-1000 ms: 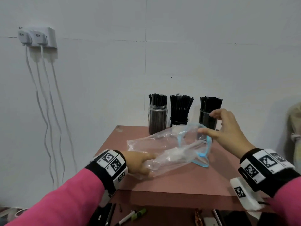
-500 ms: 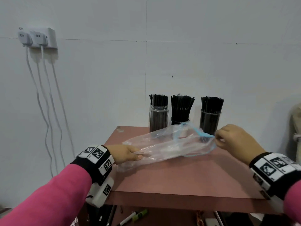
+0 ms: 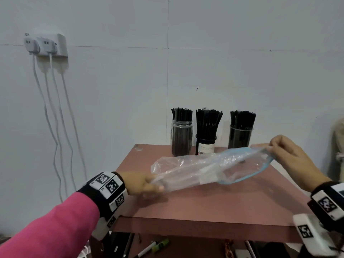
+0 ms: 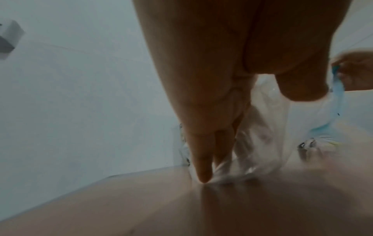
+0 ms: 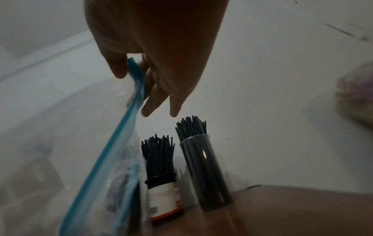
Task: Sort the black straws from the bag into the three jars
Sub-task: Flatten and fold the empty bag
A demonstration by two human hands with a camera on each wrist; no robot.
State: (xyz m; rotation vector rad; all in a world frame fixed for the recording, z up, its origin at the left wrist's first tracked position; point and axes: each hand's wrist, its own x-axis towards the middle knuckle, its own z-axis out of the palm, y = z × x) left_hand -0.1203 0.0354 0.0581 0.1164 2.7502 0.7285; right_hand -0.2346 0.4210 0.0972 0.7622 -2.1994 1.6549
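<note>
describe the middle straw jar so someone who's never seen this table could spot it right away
On the reddish table, three jars of black straws line the back edge by the wall. The middle jar is the shortest, and only it has a white label and a black rim.

I counted three jars of black straws at twelve o'clock on the table [image 3: 204, 205]: the left jar [image 3: 181, 139], the middle jar [image 3: 206, 144] and the right jar [image 3: 240, 137]. Each held too many straws to count. There was one clear bag [image 3: 208, 168]. Two plugs [image 3: 40, 46] sat in one wall socket at ten o'clock, and four white cables [image 3: 55, 116] hung below.
</note>
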